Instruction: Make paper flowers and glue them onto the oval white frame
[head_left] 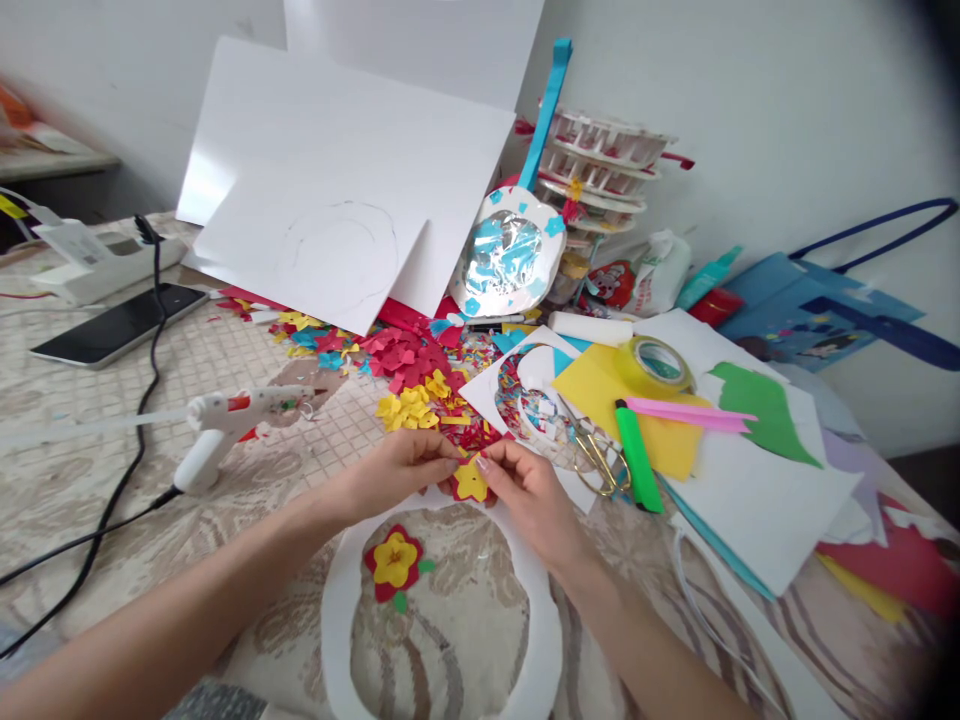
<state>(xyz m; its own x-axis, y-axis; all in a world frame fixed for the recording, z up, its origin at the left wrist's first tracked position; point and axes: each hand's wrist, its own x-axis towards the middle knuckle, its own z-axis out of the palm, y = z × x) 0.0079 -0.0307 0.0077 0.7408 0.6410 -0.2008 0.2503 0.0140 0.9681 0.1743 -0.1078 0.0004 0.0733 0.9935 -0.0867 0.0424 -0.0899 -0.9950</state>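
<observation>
Between my left hand and my right hand is a paper flower, yellow on top of red. Both hands pinch it by its edges, fingers closed, just over the top of a white ring cut from card or foam. Clear film seems to span the ring's opening. Inside the opening, at its upper left, lies a finished-looking red and yellow flower with two small green leaves. Past my hands are piles of yellow paper flowers and red paper flowers.
A white glue gun and black cable lie left, near a phone. To the right are gold-handled scissors, a green marker, yellow tape and paper sheets. White boards and a blue-handled round fan shape stand behind.
</observation>
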